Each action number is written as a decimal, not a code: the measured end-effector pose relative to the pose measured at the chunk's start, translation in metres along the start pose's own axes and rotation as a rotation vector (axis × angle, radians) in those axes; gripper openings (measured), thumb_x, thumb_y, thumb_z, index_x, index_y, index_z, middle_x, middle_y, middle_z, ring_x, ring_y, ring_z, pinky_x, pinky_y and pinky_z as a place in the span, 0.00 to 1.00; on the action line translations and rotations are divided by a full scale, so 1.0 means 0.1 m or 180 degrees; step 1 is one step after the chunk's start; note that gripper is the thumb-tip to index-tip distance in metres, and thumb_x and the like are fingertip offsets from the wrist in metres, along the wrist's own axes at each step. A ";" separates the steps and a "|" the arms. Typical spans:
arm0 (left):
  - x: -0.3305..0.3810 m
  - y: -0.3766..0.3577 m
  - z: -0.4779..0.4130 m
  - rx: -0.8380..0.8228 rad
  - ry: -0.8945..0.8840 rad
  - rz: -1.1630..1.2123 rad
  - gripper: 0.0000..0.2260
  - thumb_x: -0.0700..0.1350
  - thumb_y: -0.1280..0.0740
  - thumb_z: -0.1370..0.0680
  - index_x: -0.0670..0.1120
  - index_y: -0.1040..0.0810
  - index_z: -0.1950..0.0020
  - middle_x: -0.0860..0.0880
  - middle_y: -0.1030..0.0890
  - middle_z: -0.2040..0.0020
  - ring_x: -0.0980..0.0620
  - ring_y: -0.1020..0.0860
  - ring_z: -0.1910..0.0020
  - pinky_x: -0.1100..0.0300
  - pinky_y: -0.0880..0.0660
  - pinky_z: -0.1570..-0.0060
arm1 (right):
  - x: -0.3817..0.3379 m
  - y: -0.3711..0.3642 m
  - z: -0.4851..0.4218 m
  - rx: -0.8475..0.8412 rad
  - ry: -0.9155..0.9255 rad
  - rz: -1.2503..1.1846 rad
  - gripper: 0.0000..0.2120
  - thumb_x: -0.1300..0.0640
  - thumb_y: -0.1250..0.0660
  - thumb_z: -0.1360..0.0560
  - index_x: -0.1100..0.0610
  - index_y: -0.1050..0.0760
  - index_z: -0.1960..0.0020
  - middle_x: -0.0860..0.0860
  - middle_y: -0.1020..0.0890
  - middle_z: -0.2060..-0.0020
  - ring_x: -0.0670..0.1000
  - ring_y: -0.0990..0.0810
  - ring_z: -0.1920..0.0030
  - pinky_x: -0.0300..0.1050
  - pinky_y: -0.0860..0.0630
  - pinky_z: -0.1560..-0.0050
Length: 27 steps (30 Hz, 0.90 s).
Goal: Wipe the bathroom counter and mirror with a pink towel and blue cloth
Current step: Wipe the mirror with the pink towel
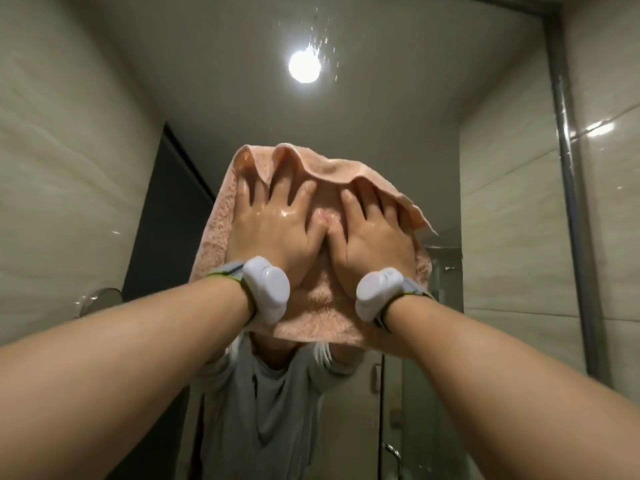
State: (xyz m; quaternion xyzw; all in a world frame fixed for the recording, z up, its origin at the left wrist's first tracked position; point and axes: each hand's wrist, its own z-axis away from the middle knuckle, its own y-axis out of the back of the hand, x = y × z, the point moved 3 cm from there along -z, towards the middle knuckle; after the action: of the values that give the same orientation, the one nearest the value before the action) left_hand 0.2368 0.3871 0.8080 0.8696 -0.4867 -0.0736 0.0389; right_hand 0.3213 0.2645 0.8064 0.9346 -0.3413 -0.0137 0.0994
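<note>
The pink towel lies flat against the mirror in front of me, at head height. My left hand and my right hand press it onto the glass side by side, fingers spread and straight, thumbs touching. The towel's top edge folds forward over my fingertips. Both hands look wet. Each wrist carries a white band device. Water spots dot the glass above the towel, near the reflected ceiling lamp. The blue cloth and the counter are out of view.
The mirror's metal frame runs down the right side, with tiled wall beyond it. The glass reflects a person in a grey shirt, a dark doorway and a glass shower door.
</note>
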 end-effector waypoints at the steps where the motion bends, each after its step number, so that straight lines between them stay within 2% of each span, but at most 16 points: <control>1: 0.03 -0.01 -0.05 0.0022 -0.0020 -0.0022 0.27 0.61 0.49 0.17 0.52 0.35 0.21 0.42 0.40 0.18 0.34 0.40 0.21 0.35 0.52 0.21 | 0.05 0.00 -0.05 0.0022 0.0028 0.0010 0.28 0.37 0.52 0.19 0.45 0.41 0.22 0.50 0.33 0.25 0.56 0.41 0.25 0.58 0.39 0.29; 8: 0.14 -0.01 -0.28 0.0117 0.0097 -0.0027 0.28 0.60 0.51 0.18 0.51 0.34 0.21 0.40 0.33 0.22 0.32 0.34 0.26 0.35 0.50 0.21 | 0.20 0.00 -0.28 0.0293 0.0150 0.0103 0.28 0.39 0.52 0.19 0.46 0.39 0.22 0.50 0.33 0.25 0.56 0.40 0.25 0.59 0.42 0.28; 19: 0.18 0.05 -0.22 0.0065 0.0069 -0.0018 0.27 0.59 0.51 0.17 0.51 0.35 0.20 0.41 0.34 0.21 0.33 0.34 0.25 0.36 0.52 0.20 | 0.17 -0.01 -0.21 0.0282 0.0035 0.0141 0.27 0.39 0.53 0.20 0.46 0.39 0.23 0.51 0.31 0.27 0.57 0.37 0.28 0.60 0.38 0.31; 27: 0.24 0.02 -0.10 0.0100 -0.0122 0.0032 0.26 0.58 0.48 0.18 0.50 0.29 0.23 0.40 0.30 0.23 0.33 0.30 0.29 0.35 0.48 0.21 | 0.20 -0.03 0.03 0.0214 -0.0164 0.0233 0.27 0.40 0.52 0.20 0.48 0.39 0.24 0.54 0.29 0.28 0.60 0.34 0.31 0.61 0.36 0.32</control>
State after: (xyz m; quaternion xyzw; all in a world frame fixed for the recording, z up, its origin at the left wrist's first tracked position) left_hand 0.2496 0.3653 0.8165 0.8661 -0.4928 -0.0823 0.0163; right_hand 0.3382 0.2528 0.8038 0.9237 -0.3779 -0.0226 0.0595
